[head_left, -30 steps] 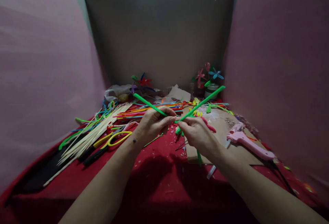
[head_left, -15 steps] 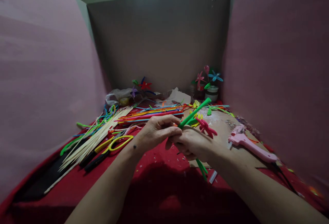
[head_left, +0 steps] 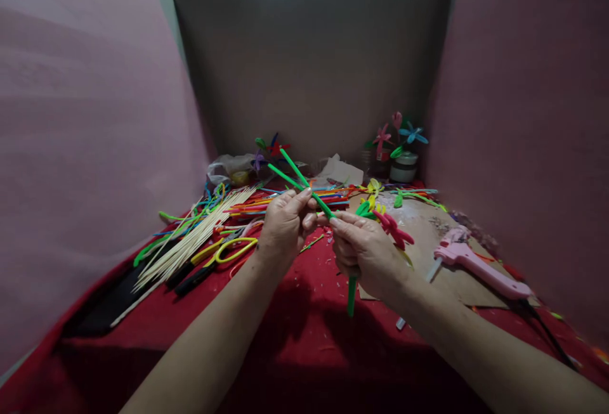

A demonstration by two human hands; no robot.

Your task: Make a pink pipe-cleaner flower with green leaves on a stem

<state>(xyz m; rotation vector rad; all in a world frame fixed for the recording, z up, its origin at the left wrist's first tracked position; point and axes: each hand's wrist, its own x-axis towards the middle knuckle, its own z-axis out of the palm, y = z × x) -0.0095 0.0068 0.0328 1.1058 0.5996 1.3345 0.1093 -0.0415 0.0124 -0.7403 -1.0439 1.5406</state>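
Note:
My left hand [head_left: 285, 227] pinches a green pipe cleaner [head_left: 297, 176] whose two free ends rise up and to the left. My right hand [head_left: 364, 249] is closed round a green stem [head_left: 351, 297] that sticks out below the fist. At the top of the fist sits a red pipe-cleaner flower [head_left: 394, 229] with green leaves. The two hands meet at the middle over the red cloth [head_left: 295, 331].
A bundle of bamboo skewers [head_left: 190, 243], yellow-handled scissors [head_left: 228, 250] and loose coloured pipe cleaners [head_left: 285, 201] lie at the left. A pink glue gun [head_left: 476, 265] rests on cardboard [head_left: 428, 224] at the right. Finished flowers in a jar [head_left: 403, 167] stand at the back. Pink panels wall both sides.
The green pipe cleaner's free ends swung from pointing up right to up left. My right hand turned the stem more upright, and the red flower now shows beside it.

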